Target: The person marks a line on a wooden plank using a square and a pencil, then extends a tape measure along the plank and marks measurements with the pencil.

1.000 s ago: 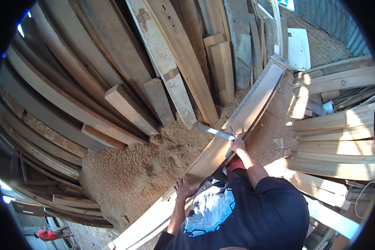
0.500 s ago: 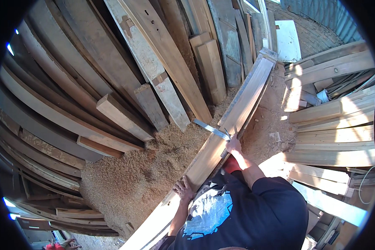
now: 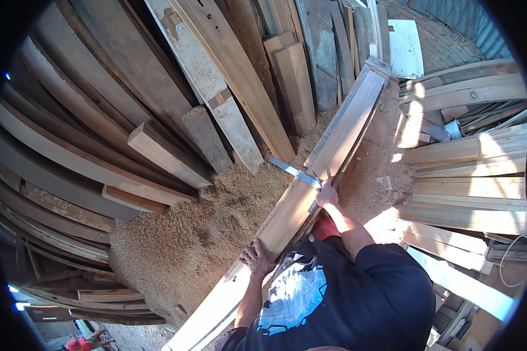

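Note:
A long wooden plank (image 3: 287, 221) runs diagonally from the lower left to the upper right, lying on a longer timber support. Across its width lies the flat metal blade of a square (image 3: 295, 172), which sticks out past the plank's left edge. My right hand (image 3: 327, 195) is closed around the square's near end at the plank's right edge. A thin, pencil-like stick pokes up by those fingers, too small to be sure of. Farther down the plank, my left hand (image 3: 253, 258) rests on its left side, fingers spread.
Sawdust (image 3: 170, 257) covers the ground left of the plank. Tall boards (image 3: 99, 82) lean in rows along the left and far side. Stacked planks (image 3: 468, 193) lie at the right, near a small white cup (image 3: 452, 129). A white panel (image 3: 405, 50) stands beyond the plank's far end.
The whole scene sits slightly higher and farther left in the picture. Both hands and the square keep nearly the same places on the plank.

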The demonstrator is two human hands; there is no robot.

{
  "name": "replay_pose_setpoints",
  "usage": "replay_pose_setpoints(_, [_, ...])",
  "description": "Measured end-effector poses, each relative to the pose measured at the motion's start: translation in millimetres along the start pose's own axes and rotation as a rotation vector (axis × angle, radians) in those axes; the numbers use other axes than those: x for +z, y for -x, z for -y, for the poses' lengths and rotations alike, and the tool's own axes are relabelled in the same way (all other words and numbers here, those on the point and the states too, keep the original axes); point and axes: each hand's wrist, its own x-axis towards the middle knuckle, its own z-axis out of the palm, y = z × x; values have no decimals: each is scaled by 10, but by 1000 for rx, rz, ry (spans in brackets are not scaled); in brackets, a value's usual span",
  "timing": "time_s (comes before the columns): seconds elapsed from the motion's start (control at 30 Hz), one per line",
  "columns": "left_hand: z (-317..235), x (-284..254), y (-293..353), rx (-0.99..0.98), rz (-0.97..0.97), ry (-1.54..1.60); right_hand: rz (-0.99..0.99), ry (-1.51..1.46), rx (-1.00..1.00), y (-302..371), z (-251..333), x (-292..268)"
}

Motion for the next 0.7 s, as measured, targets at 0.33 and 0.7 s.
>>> replay_pose_setpoints(0.33, [58, 59, 8, -30, -34, -10, 26, 12, -23, 33, 87, 8])
replay_pose_setpoints(0.7, [-68, -150, 59, -70, 87, -3, 40, 5, -33, 23, 45, -9])
